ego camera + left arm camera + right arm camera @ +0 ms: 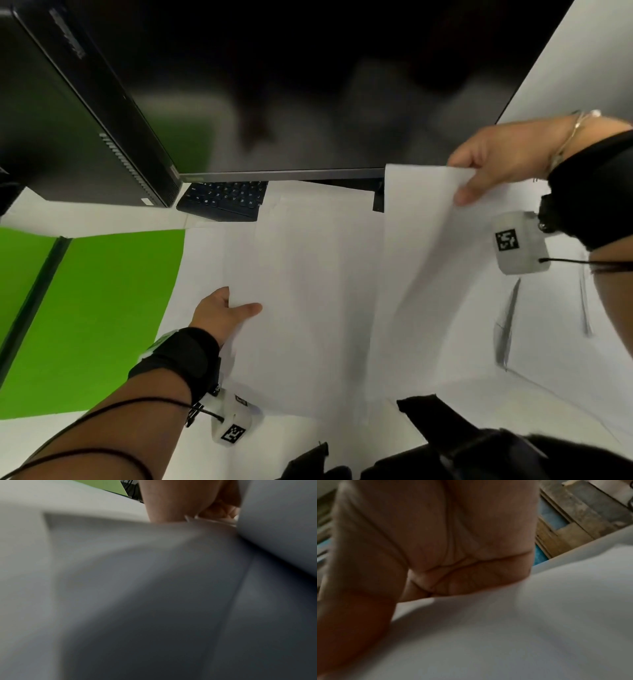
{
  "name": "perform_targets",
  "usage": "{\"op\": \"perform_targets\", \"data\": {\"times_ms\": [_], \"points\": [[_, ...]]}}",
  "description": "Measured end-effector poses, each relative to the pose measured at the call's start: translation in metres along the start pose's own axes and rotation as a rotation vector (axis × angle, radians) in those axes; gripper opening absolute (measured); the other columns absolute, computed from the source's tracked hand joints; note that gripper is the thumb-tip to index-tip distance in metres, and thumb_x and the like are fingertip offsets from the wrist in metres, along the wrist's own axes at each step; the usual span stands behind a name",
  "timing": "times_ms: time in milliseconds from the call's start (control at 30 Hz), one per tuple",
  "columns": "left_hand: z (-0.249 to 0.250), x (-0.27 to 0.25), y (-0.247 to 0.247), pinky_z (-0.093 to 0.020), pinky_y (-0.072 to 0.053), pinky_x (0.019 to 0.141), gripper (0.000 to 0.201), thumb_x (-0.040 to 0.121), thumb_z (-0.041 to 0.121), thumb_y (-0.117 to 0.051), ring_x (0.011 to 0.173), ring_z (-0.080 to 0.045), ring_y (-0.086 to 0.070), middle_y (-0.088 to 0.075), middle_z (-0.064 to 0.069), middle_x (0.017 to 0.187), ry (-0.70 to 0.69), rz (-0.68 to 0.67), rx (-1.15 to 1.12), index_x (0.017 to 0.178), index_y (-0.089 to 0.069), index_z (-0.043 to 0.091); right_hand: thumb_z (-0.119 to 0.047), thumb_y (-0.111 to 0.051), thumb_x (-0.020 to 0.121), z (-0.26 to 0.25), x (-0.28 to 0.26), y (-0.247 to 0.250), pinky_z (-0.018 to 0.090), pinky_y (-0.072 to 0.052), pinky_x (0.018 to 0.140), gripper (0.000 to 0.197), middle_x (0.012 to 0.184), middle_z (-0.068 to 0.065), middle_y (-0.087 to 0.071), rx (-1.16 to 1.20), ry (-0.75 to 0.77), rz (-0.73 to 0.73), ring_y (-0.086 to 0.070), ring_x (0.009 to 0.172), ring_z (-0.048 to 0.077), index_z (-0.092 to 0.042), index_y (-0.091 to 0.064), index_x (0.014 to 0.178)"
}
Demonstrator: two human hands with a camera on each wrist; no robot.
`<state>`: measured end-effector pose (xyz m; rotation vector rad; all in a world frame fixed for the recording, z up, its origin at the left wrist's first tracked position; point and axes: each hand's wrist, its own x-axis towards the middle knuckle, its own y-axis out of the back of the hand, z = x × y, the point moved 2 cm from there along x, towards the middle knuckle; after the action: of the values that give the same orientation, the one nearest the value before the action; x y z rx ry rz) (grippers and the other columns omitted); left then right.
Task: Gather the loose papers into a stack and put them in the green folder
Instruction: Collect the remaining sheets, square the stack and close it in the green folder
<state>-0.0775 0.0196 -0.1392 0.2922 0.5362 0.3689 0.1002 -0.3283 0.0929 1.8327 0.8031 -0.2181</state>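
The green folder (92,315) lies open and flat on the white desk at the left. My left hand (222,313) pinches the left edge of a stack of white papers (301,308) in the middle, thumb on top. My right hand (493,161) pinches the top corner of a single white sheet (421,260) and holds it lifted at the right, its lower part overlapping the stack. The left wrist view is filled by blurred paper (154,588), with the folder (102,485) behind. In the right wrist view my palm (436,534) sits over the sheet (522,628).
A large dark monitor (308,85) stands just behind the papers, with a black computer case (68,120) at the back left. A dark keyboard (222,200) pokes out under the monitor. Another white sheet (548,342) lies on the desk at the right. Dark clothing (462,445) fills the near edge.
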Motion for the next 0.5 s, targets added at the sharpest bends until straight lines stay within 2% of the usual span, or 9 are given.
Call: {"op": "perform_targets", "data": {"times_ms": [67, 133, 233, 300, 333, 400, 467, 500], "points": [[0.001, -0.001, -0.001, -0.039, -0.052, 0.090, 0.023, 0.071, 0.013, -0.080, 0.090, -0.028, -0.067, -0.072, -0.007, 0.095, -0.011, -0.003, 0.009, 0.087, -0.065, 0.018, -0.011, -0.074, 0.076, -0.012, 0.004, -0.002, 0.033, -0.055, 0.066, 0.008, 0.071, 0.002, -0.073, 0.118, 0.057, 0.113, -0.067, 0.062, 0.018, -0.016, -0.070, 0.080], [0.000, -0.001, -0.001, -0.036, -0.053, 0.085, 0.021, 0.073, 0.014, -0.078, 0.086, -0.025, -0.066, -0.071, -0.006, 0.092, -0.012, -0.002, 0.014, 0.089, -0.064, 0.016, -0.021, -0.073, 0.079, -0.020, 0.023, -0.016, 0.033, -0.053, 0.072, 0.009, 0.078, 0.002, -0.070, 0.060, 0.070, 0.257, -0.065, 0.069, 0.019, -0.016, -0.068, 0.085], [0.000, -0.001, -0.001, -0.032, -0.053, 0.075, 0.026, 0.074, 0.023, -0.077, 0.078, -0.023, -0.064, -0.068, -0.005, 0.085, -0.002, 0.010, 0.008, 0.091, -0.064, 0.007, -0.027, -0.066, 0.086, -0.026, 0.061, -0.059, 0.031, -0.041, 0.093, 0.035, 0.115, 0.015, -0.063, -0.155, 0.073, 0.317, -0.057, 0.107, 0.029, -0.006, -0.063, 0.114], [0.002, -0.003, -0.001, -0.029, -0.046, 0.072, 0.034, 0.077, 0.037, -0.071, 0.072, -0.020, -0.056, -0.059, -0.002, 0.077, 0.014, 0.033, -0.023, 0.084, -0.057, 0.007, -0.032, -0.061, 0.088, -0.024, 0.080, -0.093, 0.032, -0.032, 0.104, 0.050, 0.134, 0.014, -0.052, -0.179, 0.019, 0.266, -0.046, 0.125, 0.030, -0.007, -0.052, 0.131], [0.005, -0.005, -0.001, -0.026, -0.042, 0.074, 0.031, 0.082, 0.041, -0.066, 0.073, -0.016, -0.052, -0.053, 0.002, 0.077, 0.025, 0.050, -0.032, 0.082, -0.054, 0.012, -0.035, -0.058, 0.090, -0.022, 0.087, -0.109, 0.034, -0.031, 0.108, 0.053, 0.138, 0.013, -0.049, -0.163, -0.019, 0.250, -0.043, 0.128, 0.030, -0.009, -0.048, 0.135], [0.008, -0.007, -0.001, -0.019, -0.040, 0.077, 0.023, 0.089, 0.041, -0.057, 0.085, -0.018, -0.050, -0.051, 0.008, 0.083, 0.037, 0.063, -0.050, 0.082, -0.054, 0.019, -0.037, -0.052, 0.093, -0.020, 0.097, -0.134, 0.038, -0.035, 0.106, 0.048, 0.135, 0.011, -0.051, -0.111, -0.067, 0.268, -0.045, 0.126, 0.030, -0.013, -0.048, 0.134], [0.009, -0.009, -0.003, -0.006, -0.042, 0.062, 0.026, 0.085, 0.037, -0.064, 0.081, -0.021, -0.052, -0.054, 0.007, 0.077, 0.008, 0.030, -0.031, 0.072, -0.051, 0.019, -0.036, -0.045, 0.095, -0.022, 0.102, -0.148, 0.040, -0.040, 0.103, 0.040, 0.129, 0.009, -0.056, -0.067, -0.106, 0.332, -0.050, 0.119, 0.030, -0.016, -0.050, 0.130], [0.008, -0.010, -0.003, -0.007, -0.046, 0.062, 0.022, 0.079, 0.032, -0.072, 0.078, -0.020, -0.059, -0.062, 0.005, 0.079, 0.014, 0.008, -0.044, 0.074, -0.056, 0.016, -0.034, -0.043, 0.096, -0.023, 0.103, -0.152, 0.042, -0.040, 0.103, 0.039, 0.128, 0.010, -0.056, -0.054, -0.122, 0.366, -0.051, 0.118, 0.030, -0.016, -0.049, 0.130]]}}
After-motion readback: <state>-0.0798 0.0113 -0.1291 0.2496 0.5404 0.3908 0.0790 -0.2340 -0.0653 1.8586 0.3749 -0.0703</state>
